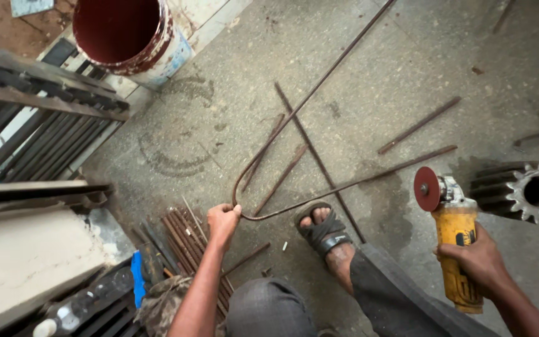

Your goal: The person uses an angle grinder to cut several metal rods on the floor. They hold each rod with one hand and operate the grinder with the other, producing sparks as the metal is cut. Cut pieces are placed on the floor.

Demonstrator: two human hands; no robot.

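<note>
My left hand (222, 223) grips the curved bend of a long rusty steel rod (301, 105) folded into a V shape on the concrete floor. One leg runs up to the top of the frame, the other stretches right under my sandalled foot (322, 229), which presses on it. My right hand (478, 262) holds a yellow angle grinder (455, 240) by its body, its red cutting disc (427, 188) raised above the floor, to the right of the rod and apart from it.
Short rod offcuts (418, 125) lie scattered on the floor. A bundle of cut rods (185, 237) sits by my left arm. A large toothed gear (525, 191) rests at right. A rusty red bucket (129, 34) stands top left beside a dark metal grille (45, 93).
</note>
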